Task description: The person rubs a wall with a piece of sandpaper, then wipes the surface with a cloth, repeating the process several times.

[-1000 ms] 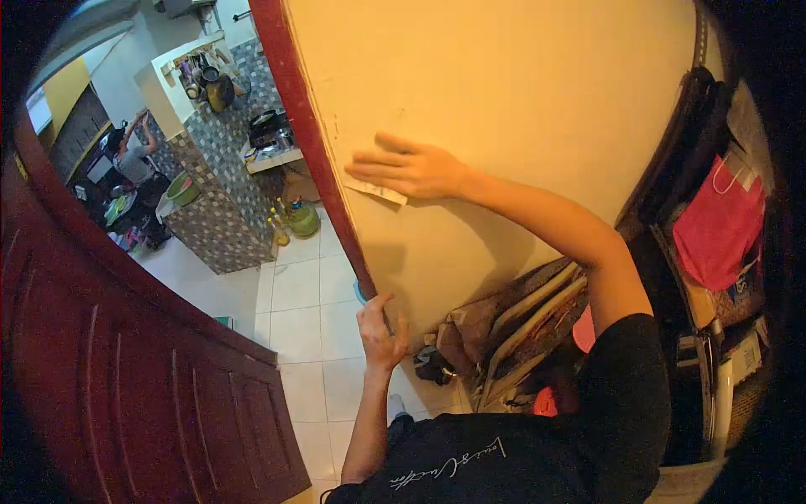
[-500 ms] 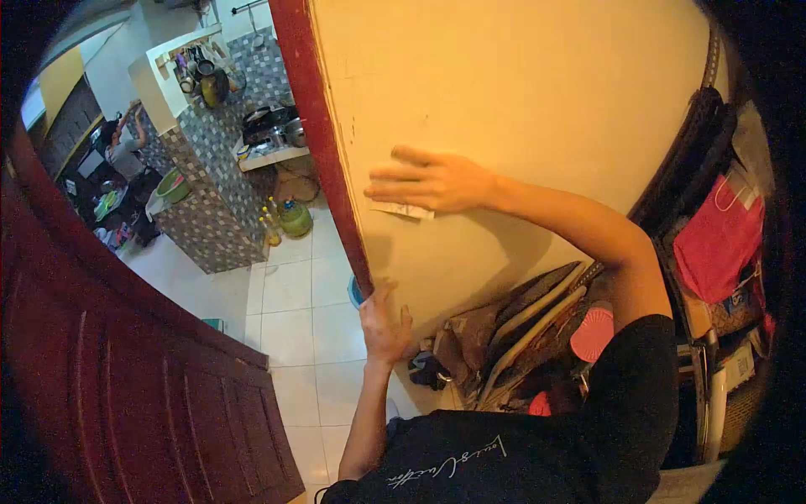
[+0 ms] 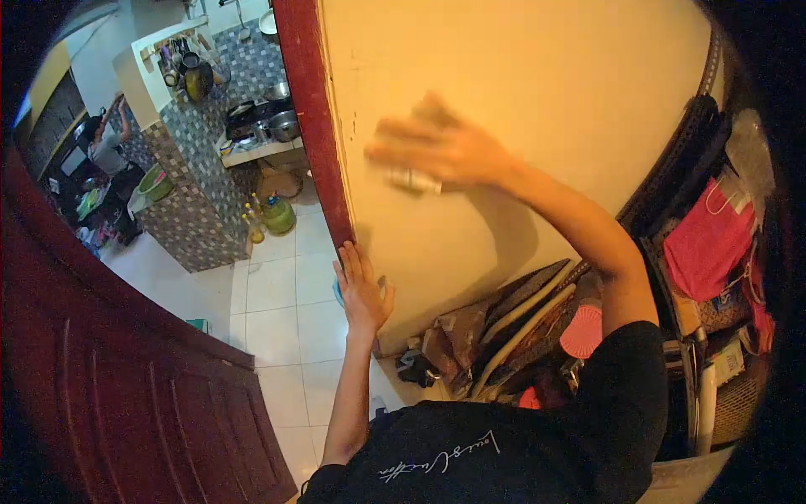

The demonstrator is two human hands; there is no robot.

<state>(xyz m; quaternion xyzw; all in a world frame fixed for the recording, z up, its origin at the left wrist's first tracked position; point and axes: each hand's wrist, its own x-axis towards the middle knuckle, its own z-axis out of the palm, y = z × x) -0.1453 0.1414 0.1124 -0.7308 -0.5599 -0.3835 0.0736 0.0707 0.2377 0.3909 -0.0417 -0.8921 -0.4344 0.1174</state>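
Observation:
My right hand, smeared by motion, lies against the yellow wall. Under its palm and fingers it presses a pale folded sheet, whose lower edge sticks out below the hand. Lower down, my left hand rests with fingers stretched out on the bottom of the dark red door frame, at the corner where the frame meets the wall. Some worn marks show on the wall's edge beside the frame.
A dark red panelled door stands ajar at left. Beyond the doorway are a tiled floor, a stove, a green jug and a person at work. Bags and a pink fan crowd the wall's foot at right; a pink bag hangs above.
My right hand has moved slightly up the wall with the sheet and is more blurred. My left hand has shifted up and left, its fingers now flatter on the frame. The view has turned slightly.

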